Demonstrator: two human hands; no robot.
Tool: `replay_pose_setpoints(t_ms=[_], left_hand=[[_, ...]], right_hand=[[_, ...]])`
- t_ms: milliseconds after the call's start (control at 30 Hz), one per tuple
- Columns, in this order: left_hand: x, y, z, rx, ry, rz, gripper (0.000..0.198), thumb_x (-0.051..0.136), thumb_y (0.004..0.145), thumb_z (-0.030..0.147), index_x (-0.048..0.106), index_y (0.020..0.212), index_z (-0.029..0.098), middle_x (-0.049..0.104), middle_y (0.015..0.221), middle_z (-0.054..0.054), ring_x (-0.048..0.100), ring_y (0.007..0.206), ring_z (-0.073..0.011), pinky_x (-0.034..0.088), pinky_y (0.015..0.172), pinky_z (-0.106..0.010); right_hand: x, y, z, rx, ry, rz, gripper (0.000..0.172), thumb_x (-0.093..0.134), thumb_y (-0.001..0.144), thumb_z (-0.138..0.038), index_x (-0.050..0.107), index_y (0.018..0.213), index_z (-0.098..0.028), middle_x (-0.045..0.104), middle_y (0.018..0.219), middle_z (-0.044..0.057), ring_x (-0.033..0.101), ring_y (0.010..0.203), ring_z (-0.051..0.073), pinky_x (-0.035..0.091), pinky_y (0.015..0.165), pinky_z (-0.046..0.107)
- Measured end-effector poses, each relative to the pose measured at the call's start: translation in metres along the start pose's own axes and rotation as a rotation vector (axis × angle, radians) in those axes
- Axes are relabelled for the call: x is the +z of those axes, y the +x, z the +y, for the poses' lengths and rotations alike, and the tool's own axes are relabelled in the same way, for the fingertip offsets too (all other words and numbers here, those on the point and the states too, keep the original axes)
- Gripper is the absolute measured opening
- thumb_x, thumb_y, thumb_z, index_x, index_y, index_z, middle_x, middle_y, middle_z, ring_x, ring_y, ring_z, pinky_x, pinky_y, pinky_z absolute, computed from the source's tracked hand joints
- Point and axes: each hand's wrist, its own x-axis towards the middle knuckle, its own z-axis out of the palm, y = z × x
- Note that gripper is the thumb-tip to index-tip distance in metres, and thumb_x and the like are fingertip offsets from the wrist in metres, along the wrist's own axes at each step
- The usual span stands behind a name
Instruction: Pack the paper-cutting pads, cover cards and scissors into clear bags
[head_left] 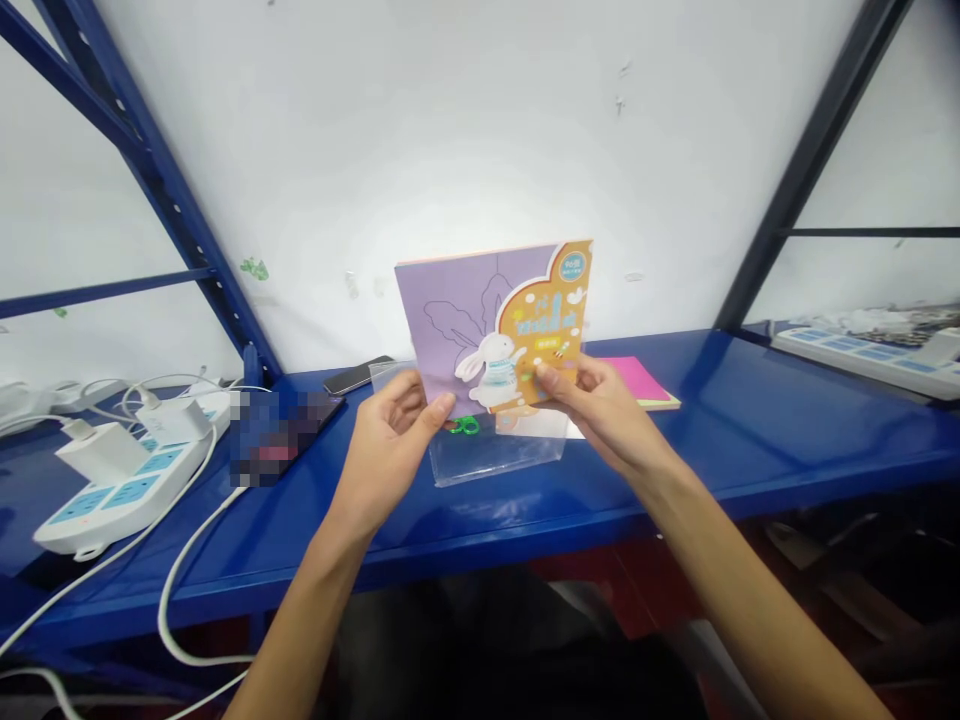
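Note:
A purple and orange paper-craft booklet (pixel 457 310) with a white rabbit on its cover is held upright above the table. My left hand (pixel 397 425) grips its lower left corner, thumb in front and fingers behind. At the lower right, my right hand (pixel 600 405) pinches it with the thumb on the cover. Beneath the booklet lies a clear plastic sleeve (pixel 487 463), partly hidden. Green scissor-like handles (pixel 465 426) show just under the booklet's lower edge. To the right, a bright pink sheet (pixel 637 378) rests on a pale yellow one.
A white power strip (pixel 127 490) with chargers and cables occupies the left of the blue table (pixel 750 420). Near it lie a dark phone (pixel 358 375) and a device with a blurred screen (pixel 281 440). Another power strip (pixel 862 360) sits at far right. Blue shelf posts (pixel 165 190) frame the left side.

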Motion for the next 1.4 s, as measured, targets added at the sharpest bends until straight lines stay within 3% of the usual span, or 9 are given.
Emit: replay_pose_setpoints(t_ms=[233,333,467,633,733,833,933,1200,1400], left_hand=[[0.003,-0.002,0.001,-0.048,-0.04,0.039,0.036,0.075,0.09,0.042,0.069,0.116,0.019,0.075,0.126,-0.009,0.071,0.112,-0.0261,0.06,0.078,-0.028],[0.005,-0.002,0.001,-0.115,-0.09,0.024,0.04,0.072,0.092,0.04,0.063,0.124,0.019,0.073,0.131,-0.01,0.071,0.114,-0.0262,0.062,0.079,-0.029],[0.001,-0.003,0.0,-0.277,-0.187,-0.037,0.052,0.07,0.094,0.04,0.053,0.139,0.021,0.072,0.13,-0.012,0.079,0.093,-0.0246,0.065,0.077,-0.033],[-0.012,-0.003,-0.003,-0.434,-0.26,-0.106,0.049,0.079,0.087,0.037,0.06,0.128,0.018,0.078,0.11,-0.011,0.08,0.073,-0.0195,0.063,0.064,-0.025],[-0.015,-0.003,-0.004,-0.502,-0.229,-0.203,0.058,0.081,0.085,0.035,0.056,0.134,0.016,0.08,0.098,-0.01,0.079,0.067,-0.0192,0.061,0.061,-0.024],[-0.013,-0.005,-0.003,-0.517,-0.156,-0.346,0.055,0.077,0.088,0.035,0.056,0.132,0.011,0.08,0.091,-0.013,0.078,0.065,-0.0198,0.059,0.057,-0.023],[-0.009,-0.005,-0.004,-0.517,-0.114,-0.379,0.049,0.073,0.091,0.036,0.057,0.129,0.01,0.08,0.084,-0.011,0.077,0.063,-0.0199,0.058,0.057,-0.024],[-0.008,-0.002,0.0,-0.455,-0.025,-0.319,0.053,0.071,0.093,0.046,0.057,0.134,0.015,0.078,0.107,-0.013,0.08,0.081,-0.0237,0.06,0.064,-0.027],[-0.008,-0.003,0.002,-0.416,0.003,-0.316,0.053,0.067,0.096,0.046,0.054,0.136,0.013,0.079,0.098,-0.012,0.08,0.077,-0.0222,0.059,0.064,-0.026]], right_hand=[[0.003,-0.002,-0.004,0.071,-0.022,-0.009,0.034,0.078,0.087,-0.047,0.077,0.113,-0.025,0.077,0.122,0.008,0.071,0.111,0.027,0.057,0.097,0.043],[0.003,-0.002,-0.002,0.121,-0.04,-0.007,0.036,0.079,0.087,-0.048,0.077,0.114,-0.025,0.077,0.12,0.009,0.071,0.109,0.027,0.058,0.095,0.042],[-0.004,-0.001,0.0,0.218,-0.151,-0.045,0.041,0.076,0.085,-0.06,0.079,0.106,-0.024,0.078,0.11,0.011,0.071,0.102,0.03,0.057,0.095,0.046],[-0.022,0.001,-0.008,0.229,-0.096,-0.068,0.064,0.052,0.094,-0.074,0.073,0.127,-0.023,0.077,0.117,0.014,0.069,0.112,0.032,0.053,0.1,0.048],[-0.034,0.001,-0.013,0.247,-0.131,-0.033,0.061,0.062,0.091,-0.07,0.073,0.128,-0.022,0.076,0.118,0.013,0.068,0.113,0.031,0.054,0.098,0.043],[-0.041,0.001,-0.016,0.353,-0.217,-0.213,0.051,0.075,0.085,-0.06,0.077,0.12,-0.023,0.078,0.111,0.009,0.072,0.099,0.026,0.056,0.085,0.035],[-0.043,0.002,-0.016,0.39,-0.314,-0.355,0.042,0.079,0.083,-0.055,0.08,0.11,-0.023,0.079,0.101,0.006,0.072,0.083,0.022,0.055,0.071,0.031],[-0.043,0.001,-0.022,0.295,-0.327,-0.111,0.038,0.082,0.081,-0.052,0.078,0.106,-0.023,0.079,0.099,0.007,0.073,0.084,0.023,0.055,0.068,0.031],[-0.043,-0.002,-0.028,0.273,-0.364,-0.035,0.04,0.083,0.08,-0.052,0.077,0.104,-0.02,0.079,0.099,0.009,0.072,0.079,0.021,0.053,0.064,0.029]])
